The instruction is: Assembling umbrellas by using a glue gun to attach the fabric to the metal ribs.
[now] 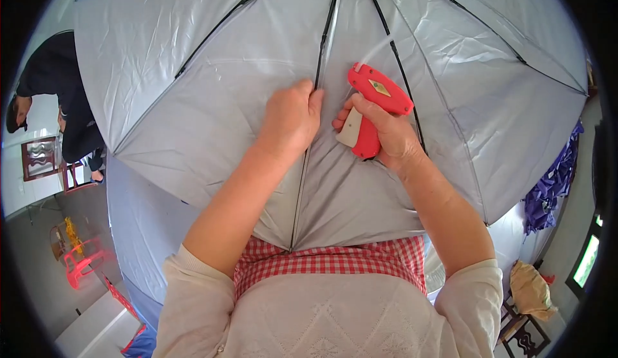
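Observation:
A large open umbrella (212,113) spreads in front of me, its silver-grey inner side facing up and its black ribs fanning out from the far edge. My left hand (288,118) is closed in a pinch around one thin umbrella rib (326,33) near the middle, with cloth beside it. Just to the right, my right hand (396,136) grips a red tagging gun (385,93) with a pale trigger. Its nose points up and left, close to the rib but apart from my left hand. A clear strip of tags sticks up from the gun. The needle tip is not distinguishable.
A person in dark clothes (55,75) bends over at the far left. Below stands a red plastic stool (85,261). Bunched purple cloth (553,187) hangs at the right, above a tan bag (531,290) on a wooden chair (524,335). A red checked cloth (335,261) covers my lap.

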Demonstrator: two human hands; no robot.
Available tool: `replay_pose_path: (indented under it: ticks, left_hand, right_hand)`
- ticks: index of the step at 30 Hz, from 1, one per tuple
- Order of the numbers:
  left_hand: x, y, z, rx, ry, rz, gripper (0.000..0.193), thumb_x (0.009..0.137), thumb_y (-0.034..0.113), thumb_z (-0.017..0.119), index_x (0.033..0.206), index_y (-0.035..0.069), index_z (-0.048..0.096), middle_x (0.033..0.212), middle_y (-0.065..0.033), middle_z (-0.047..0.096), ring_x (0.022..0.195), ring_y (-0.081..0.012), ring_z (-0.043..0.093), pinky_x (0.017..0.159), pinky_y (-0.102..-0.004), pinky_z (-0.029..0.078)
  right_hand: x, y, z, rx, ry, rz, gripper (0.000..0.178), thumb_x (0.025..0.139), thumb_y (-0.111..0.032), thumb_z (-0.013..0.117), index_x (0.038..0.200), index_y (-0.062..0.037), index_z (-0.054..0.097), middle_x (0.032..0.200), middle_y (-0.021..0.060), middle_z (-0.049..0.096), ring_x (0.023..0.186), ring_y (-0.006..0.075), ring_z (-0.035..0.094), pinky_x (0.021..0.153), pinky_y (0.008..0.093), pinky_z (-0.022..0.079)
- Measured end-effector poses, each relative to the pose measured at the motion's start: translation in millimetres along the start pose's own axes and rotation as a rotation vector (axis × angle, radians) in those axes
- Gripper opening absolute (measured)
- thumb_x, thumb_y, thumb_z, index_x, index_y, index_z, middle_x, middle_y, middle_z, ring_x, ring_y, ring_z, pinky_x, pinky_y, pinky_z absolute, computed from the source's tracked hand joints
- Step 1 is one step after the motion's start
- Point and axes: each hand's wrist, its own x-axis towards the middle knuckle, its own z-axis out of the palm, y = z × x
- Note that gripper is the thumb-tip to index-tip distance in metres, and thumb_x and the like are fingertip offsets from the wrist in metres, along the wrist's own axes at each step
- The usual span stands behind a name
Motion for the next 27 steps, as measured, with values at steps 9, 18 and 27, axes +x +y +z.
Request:
replay_pose_path:
  ticks: [9, 18, 27]
  left_hand:
    - [36, -3, 6, -0.442, 0.160, 0.042, 0.049, 0.080, -0.003, 0.062, 0.127, 0.003, 0.050, 0.078, -0.0158, 0.060, 0.066, -0.0283, 0.058, 0.063, -0.0359, 0.047]
    - [34, -5, 6, -0.431, 0.188, 0.084, 0.048, 0.081, -0.005, 0.060, 0.127, 0.005, 0.051, 0.087, -0.0155, 0.061, 0.070, -0.0271, 0.059, 0.065, -0.0360, 0.049]
    - [31, 1, 0, -0.445, 0.139, 0.045, 0.048, 0.082, -0.005, 0.059, 0.128, 0.006, 0.051, 0.091, -0.0158, 0.063, 0.073, -0.0261, 0.061, 0.066, -0.0352, 0.050]
  right_hand:
    - [50, -42, 18, -0.114, -0.037, -0.159, 0.025, 0.086, -0.022, 0.065, 0.097, -0.0003, 0.060, 0.084, 0.0121, 0.065, 0.074, 0.0257, 0.067, 0.065, 0.0378, 0.056]
    - [41, -34, 15, -0.090, -0.047, -0.056, 0.025, 0.085, -0.021, 0.066, 0.098, -0.0001, 0.060, 0.084, 0.0134, 0.066, 0.074, 0.0261, 0.067, 0.065, 0.0380, 0.056]
    - [39, -33, 9, -0.035, -0.156, -0.057, 0.027, 0.086, -0.024, 0.063, 0.095, 0.0011, 0.061, 0.085, 0.0150, 0.066, 0.076, 0.0280, 0.068, 0.068, 0.0394, 0.057]
